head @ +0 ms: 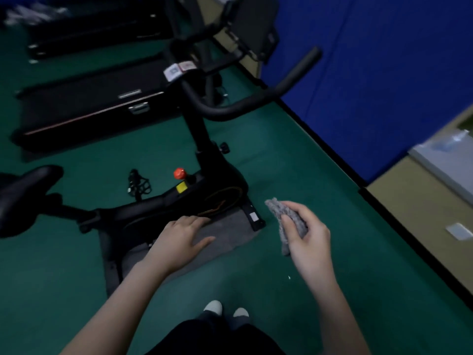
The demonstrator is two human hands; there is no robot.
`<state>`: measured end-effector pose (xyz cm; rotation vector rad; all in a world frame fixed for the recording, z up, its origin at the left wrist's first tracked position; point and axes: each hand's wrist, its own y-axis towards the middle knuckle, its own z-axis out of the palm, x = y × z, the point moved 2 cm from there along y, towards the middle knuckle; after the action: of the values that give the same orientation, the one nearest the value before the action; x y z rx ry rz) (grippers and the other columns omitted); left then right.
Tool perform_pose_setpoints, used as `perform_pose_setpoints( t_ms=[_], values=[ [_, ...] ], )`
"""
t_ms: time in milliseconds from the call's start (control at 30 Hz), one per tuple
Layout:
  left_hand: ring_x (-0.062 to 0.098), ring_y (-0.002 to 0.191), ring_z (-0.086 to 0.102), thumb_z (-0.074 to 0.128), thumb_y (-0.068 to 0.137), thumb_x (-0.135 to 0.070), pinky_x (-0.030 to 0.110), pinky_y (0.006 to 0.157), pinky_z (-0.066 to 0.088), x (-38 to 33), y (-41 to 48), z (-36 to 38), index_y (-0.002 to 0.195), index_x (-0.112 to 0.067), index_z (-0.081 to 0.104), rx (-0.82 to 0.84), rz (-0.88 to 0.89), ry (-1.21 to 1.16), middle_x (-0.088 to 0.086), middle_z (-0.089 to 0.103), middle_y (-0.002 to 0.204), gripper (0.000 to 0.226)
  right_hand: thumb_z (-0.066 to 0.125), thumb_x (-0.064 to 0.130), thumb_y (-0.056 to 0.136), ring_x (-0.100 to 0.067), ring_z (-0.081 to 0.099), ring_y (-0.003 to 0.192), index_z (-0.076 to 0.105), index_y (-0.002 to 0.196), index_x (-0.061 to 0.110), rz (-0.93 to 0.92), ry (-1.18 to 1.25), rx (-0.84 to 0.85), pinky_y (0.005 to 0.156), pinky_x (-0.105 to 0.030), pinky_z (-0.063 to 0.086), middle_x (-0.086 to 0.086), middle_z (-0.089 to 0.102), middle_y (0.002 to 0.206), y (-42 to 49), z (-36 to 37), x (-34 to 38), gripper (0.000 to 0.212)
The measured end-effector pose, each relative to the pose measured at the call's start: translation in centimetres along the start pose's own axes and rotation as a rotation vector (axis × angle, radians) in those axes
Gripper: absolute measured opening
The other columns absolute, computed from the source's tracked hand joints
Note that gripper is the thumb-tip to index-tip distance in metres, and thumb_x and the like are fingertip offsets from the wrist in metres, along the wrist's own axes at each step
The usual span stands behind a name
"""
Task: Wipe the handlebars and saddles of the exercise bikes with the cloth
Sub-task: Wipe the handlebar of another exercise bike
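Grey, nubbly cloth (284,221) sits bunched in my right hand (307,242), fingers curled round it and thumb pressed on top, at the near right, well apart from the black handlebars (256,103) further off. My left hand (179,242) is flat with its fingers loosely spread, holding nothing, above the grey mat (230,226) under the bike. The saddle (25,190) is at the far left edge. A red knob (179,173) stands just above a yellow sticker (181,187). The white tags (178,70) on the stem and the treadmill (89,106) badge are too blurred to read.
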<state>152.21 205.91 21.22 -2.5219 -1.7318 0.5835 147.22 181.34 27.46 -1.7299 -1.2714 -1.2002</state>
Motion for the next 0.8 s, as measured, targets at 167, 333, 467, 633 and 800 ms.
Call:
perform_pose_setpoints(
  t_ms=[167, 333, 467, 633, 800],
  values=[
    [0.011, 0.126, 0.043, 0.04, 0.094, -0.057, 0.029, 0.101, 0.035, 2.1, -1.3, -0.5, 0.141, -0.026, 0.04, -0.039, -0.148, -0.041, -0.009, 0.048, 0.138, 0.056, 0.06, 0.007, 0.091, -0.01, 0.063, 0.101, 0.068, 0.106, 0.023, -0.014, 0.01, 0.12, 0.09, -0.042, 0.051, 0.004, 0.067, 0.107, 2.0, 2.3, 0.4, 0.024],
    [0.012, 0.125, 0.045, 0.041, 0.094, -0.056, 0.029, 0.1, 0.038, 4.2, -1.4, -1.1, 0.141, -0.025, 0.041, -0.076, -0.229, -0.085, -0.008, 0.048, 0.138, 0.056, 0.06, 0.006, 0.091, -0.01, 0.062, 0.103, 0.068, 0.108, 0.022, -0.041, -0.014, 0.213, 0.093, -0.041, 0.051, 0.005, 0.067, 0.109, 3.8, 4.4, 0.9, 0.025],
    [0.013, 0.125, 0.046, 0.042, 0.094, -0.056, 0.03, 0.102, 0.037, 6.9, -0.9, -1.5, 0.141, -0.024, 0.042, -0.106, -0.256, -0.096, -0.006, 0.051, 0.137, 0.057, 0.06, 0.005, 0.091, -0.011, 0.062, 0.104, 0.067, 0.104, 0.028, -0.054, -0.011, 0.218, 0.094, -0.039, 0.051, 0.005, 0.068, 0.109, 4.9, 6.8, 1.5, 0.027],
    [0.012, 0.125, 0.045, 0.04, 0.093, -0.058, 0.029, 0.102, 0.035, 11.7, -0.5, -2.7, 0.138, -0.025, 0.044, -0.125, -0.242, -0.073, -0.008, 0.056, 0.132, 0.056, 0.06, 0.005, 0.09, -0.011, 0.063, 0.104, 0.066, 0.102, 0.031, -0.072, -0.037, 0.233, 0.091, -0.028, 0.05, 0.005, 0.068, 0.108, 5.9, 11.8, 3.1, 0.029],
    [0.012, 0.123, 0.047, 0.039, 0.093, -0.059, 0.029, 0.1, 0.036, 18.6, 0.2, -5.1, 0.138, -0.026, 0.044, -0.13, -0.225, -0.091, -0.008, 0.057, 0.129, 0.056, 0.061, 0.002, 0.089, -0.002, 0.061, 0.101, 0.063, 0.099, 0.038, -0.144, -0.087, 0.262, 0.087, -0.015, 0.046, 0.008, 0.067, 0.106, 6.2, 19.0, 7.0, 0.037]
  ],
)
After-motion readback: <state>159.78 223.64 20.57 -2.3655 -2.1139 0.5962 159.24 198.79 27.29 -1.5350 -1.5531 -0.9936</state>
